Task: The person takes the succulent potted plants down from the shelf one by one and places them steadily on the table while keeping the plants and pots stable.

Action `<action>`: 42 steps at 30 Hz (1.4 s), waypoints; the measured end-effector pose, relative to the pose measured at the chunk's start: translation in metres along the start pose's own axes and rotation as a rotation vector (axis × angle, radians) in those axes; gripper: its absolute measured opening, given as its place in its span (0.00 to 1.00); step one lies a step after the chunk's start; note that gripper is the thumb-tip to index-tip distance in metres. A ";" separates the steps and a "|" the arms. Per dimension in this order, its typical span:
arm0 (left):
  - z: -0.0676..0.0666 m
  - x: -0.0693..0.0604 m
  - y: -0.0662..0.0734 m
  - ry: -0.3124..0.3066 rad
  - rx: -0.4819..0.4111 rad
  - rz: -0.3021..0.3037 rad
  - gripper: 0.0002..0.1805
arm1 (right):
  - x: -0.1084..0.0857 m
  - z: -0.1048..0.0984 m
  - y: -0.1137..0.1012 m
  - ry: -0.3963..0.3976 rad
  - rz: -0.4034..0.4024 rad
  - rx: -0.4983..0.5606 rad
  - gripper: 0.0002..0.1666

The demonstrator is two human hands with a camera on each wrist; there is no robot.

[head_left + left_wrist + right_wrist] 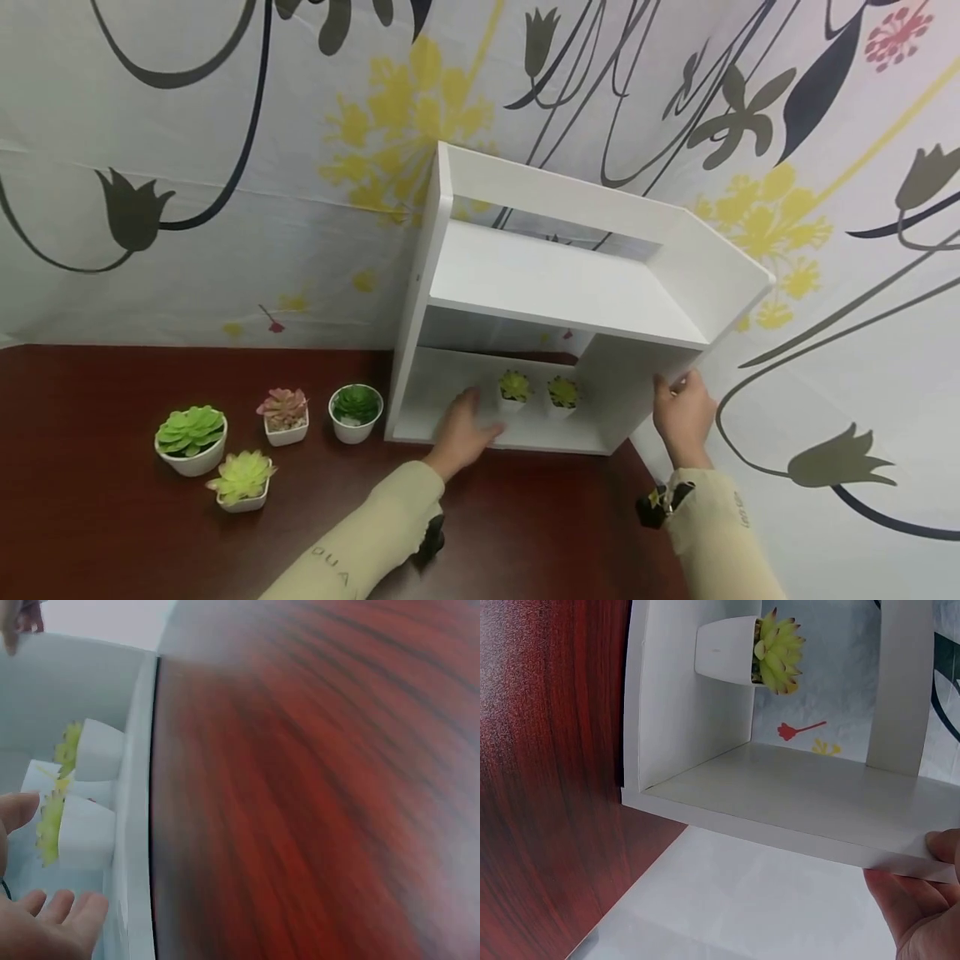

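A white two-tier shelf (555, 279) stands on the dark red table against the patterned cloth. On its lower board sit two small potted succulents, the left one (514, 388) and the right one (562, 395), both yellow-green in white pots. My left hand (461, 437) is at the lower board's front, just left of these pots. In the left wrist view its thumb and fingers are spread beside the nearer pot (88, 834), with a gap between. My right hand (684, 417) grips the edge of the right side panel (810, 799), thumb inside and fingers outside.
Left of the shelf on the table (90, 467) stand a dark green succulent (356, 412), a reddish succulent (285, 415), a bright green succulent (191, 440) and a yellow-green one (243, 480), each in a white pot. The table's right edge runs close by the shelf.
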State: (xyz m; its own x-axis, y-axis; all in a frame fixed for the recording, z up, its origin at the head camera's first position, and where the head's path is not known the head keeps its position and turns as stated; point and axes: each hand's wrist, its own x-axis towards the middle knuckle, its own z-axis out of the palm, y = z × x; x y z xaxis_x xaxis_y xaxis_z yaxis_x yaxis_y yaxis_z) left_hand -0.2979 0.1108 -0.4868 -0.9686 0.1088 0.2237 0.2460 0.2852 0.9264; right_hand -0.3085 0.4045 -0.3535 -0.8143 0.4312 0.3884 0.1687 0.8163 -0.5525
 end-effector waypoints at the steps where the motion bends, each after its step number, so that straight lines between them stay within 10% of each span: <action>1: 0.002 0.003 -0.001 0.004 -0.011 -0.003 0.39 | 0.000 0.000 0.000 -0.003 0.005 0.003 0.25; 21: 0.024 0.049 -0.007 0.015 0.015 -0.014 0.42 | 0.005 0.009 -0.017 0.017 -0.030 0.022 0.22; 33: 0.033 0.040 0.005 0.115 0.113 0.057 0.22 | -0.004 0.003 -0.004 0.045 -0.029 0.020 0.22; 42: 0.030 0.043 -0.003 0.041 0.048 -0.007 0.23 | -0.005 0.000 -0.005 0.033 -0.008 0.004 0.22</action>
State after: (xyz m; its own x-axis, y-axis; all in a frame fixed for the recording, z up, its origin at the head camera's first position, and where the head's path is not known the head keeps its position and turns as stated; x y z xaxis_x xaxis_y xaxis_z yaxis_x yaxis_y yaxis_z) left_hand -0.3397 0.1429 -0.4891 -0.9708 0.0678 0.2301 0.2394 0.3310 0.9128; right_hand -0.3048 0.3982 -0.3527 -0.7971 0.4369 0.4168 0.1595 0.8181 -0.5525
